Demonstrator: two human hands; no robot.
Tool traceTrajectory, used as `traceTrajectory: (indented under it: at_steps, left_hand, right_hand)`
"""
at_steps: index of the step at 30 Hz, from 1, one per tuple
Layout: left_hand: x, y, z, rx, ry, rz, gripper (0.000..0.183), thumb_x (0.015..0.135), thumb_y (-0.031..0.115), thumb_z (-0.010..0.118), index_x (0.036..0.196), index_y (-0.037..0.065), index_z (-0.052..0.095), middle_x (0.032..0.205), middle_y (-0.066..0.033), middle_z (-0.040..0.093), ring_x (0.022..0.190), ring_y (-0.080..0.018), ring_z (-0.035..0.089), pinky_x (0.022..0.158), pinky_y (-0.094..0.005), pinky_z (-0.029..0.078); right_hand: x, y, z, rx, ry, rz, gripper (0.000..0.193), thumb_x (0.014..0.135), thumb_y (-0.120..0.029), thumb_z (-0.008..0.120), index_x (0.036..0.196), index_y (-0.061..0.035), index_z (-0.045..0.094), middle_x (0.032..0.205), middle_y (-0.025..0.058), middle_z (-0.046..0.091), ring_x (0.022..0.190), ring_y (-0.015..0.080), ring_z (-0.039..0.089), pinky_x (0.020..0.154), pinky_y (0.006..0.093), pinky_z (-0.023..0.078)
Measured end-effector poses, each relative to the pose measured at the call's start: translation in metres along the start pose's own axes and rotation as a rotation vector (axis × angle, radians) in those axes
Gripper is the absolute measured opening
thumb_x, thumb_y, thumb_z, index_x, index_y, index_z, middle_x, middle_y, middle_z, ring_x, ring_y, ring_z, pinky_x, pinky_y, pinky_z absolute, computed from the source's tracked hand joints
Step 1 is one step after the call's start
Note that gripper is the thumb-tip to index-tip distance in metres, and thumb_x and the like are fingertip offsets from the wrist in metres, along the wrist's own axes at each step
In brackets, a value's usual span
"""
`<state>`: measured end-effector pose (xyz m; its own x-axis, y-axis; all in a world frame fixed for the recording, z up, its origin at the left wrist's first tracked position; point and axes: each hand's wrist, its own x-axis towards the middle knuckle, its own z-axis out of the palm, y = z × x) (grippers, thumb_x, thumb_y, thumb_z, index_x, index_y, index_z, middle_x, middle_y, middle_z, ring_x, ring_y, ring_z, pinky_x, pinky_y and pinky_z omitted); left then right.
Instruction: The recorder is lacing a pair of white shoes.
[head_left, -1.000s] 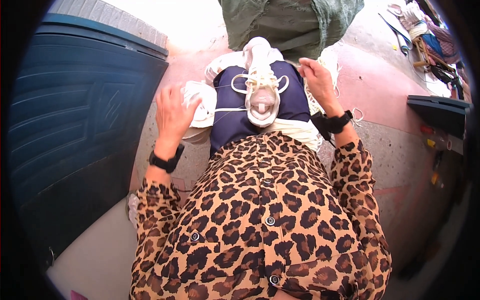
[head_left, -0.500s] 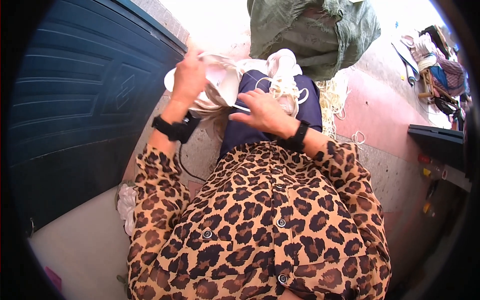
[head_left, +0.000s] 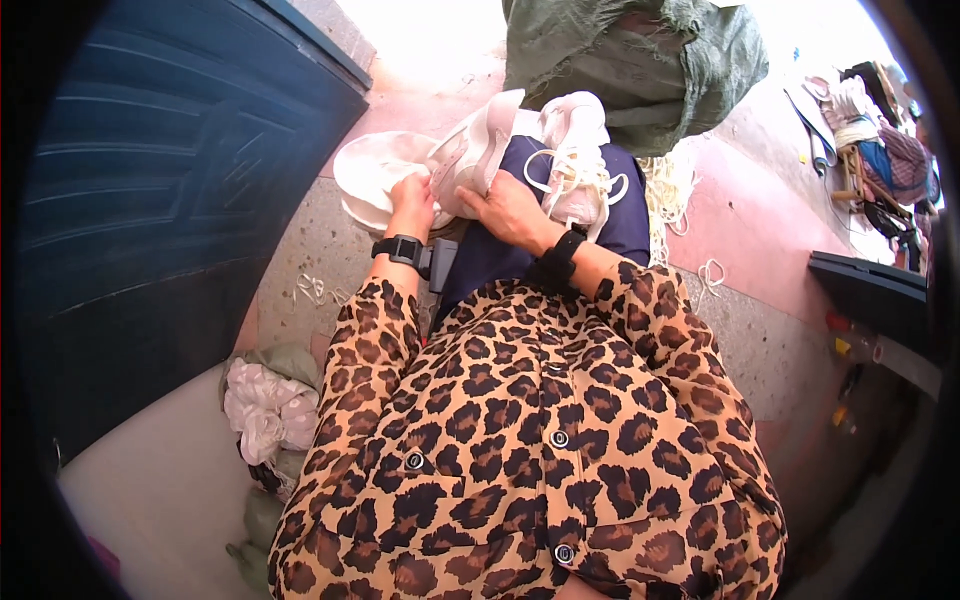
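Note:
A white shoe [head_left: 478, 145] is tilted up on its side over my lap, its pale sole edge toward the right. My right hand [head_left: 512, 212] is closed on the shoe's near right side, thumb against it. At its near left edge my left hand [head_left: 412, 204] has its fingers closed on the same shoe; my fingertips are partly hidden. A second white shoe [head_left: 578, 185] rests on my dark trousers to the right, its loose cream laces [head_left: 567, 168] looping over the top. Left of my hands lies a rounded white piece [head_left: 372, 178], its kind unclear.
A dark blue panelled door [head_left: 190, 180] stands close on the left. Ahead is a green woven sack [head_left: 630, 75], with a heap of cream laces [head_left: 667, 195] beside it on the floor. White cloth [head_left: 268, 405] lies low left. A cluttered pile [head_left: 885, 150] fills the far right.
My left hand has come down and right from its raised spot onto the shoe. The right hand, spread before, has closed on the shoe, which is now tilted up.

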<state>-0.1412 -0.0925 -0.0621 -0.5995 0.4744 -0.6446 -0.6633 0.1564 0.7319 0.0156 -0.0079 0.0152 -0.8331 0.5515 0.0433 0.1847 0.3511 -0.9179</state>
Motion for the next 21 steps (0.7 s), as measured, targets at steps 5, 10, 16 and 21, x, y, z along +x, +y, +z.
traceTrajectory:
  at_steps: [5, 10, 16, 21]
  left_hand:
    - [0.026, -0.037, -0.060, 0.114, 0.031, -0.043, 0.019, 0.083, 0.014, 0.045, 0.095, 0.001, 0.054, 0.075, -0.0069, 0.055, 0.060, -0.0138, 0.051, 0.051, -0.0279, 0.043]
    - [0.003, -0.037, -0.015, 0.280, -0.181, -0.001, 0.024, 0.086, 0.021, 0.044, 0.098, 0.003, 0.053, 0.073, -0.0049, 0.055, 0.060, -0.0121, 0.053, 0.050, -0.0263, 0.044]
    - [0.022, 0.042, -0.001, 0.978, -0.214, 0.577, 0.032, 0.089, 0.029, 0.039, 0.094, 0.000, 0.052, 0.071, -0.0101, 0.055, 0.058, -0.0156, 0.050, 0.051, -0.0272, 0.039]
    - [-0.012, 0.093, 0.057, 0.867, -0.237, 0.599, 0.027, 0.088, 0.028, 0.045, 0.099, 0.003, 0.050, 0.067, -0.0032, 0.054, 0.051, -0.0078, 0.047, 0.042, -0.0201, 0.036]
  right_hand:
    - [-0.013, -0.010, 0.006, -0.173, 0.152, -0.102, 0.032, 0.077, -0.019, 0.057, 0.102, 0.0003, 0.052, 0.096, 0.0203, 0.057, 0.089, 0.0342, 0.054, 0.078, 0.0392, 0.043]
    - [-0.014, -0.004, -0.023, 0.187, -0.081, 0.156, 0.029, 0.082, -0.017, 0.051, 0.105, -0.0011, 0.053, 0.094, 0.0204, 0.057, 0.086, 0.0300, 0.055, 0.077, 0.0342, 0.043]
    - [-0.028, -0.020, -0.034, 0.489, -0.004, 0.238, 0.028, 0.086, -0.021, 0.052, 0.101, 0.0018, 0.055, 0.084, 0.0070, 0.058, 0.076, 0.0124, 0.050, 0.068, 0.0262, 0.042]
    - [-0.058, -0.004, -0.072, 0.871, 0.042, 0.252, 0.030, 0.086, -0.017, 0.053, 0.110, 0.0006, 0.051, 0.097, 0.0043, 0.057, 0.082, 0.0095, 0.053, 0.070, 0.0219, 0.043]
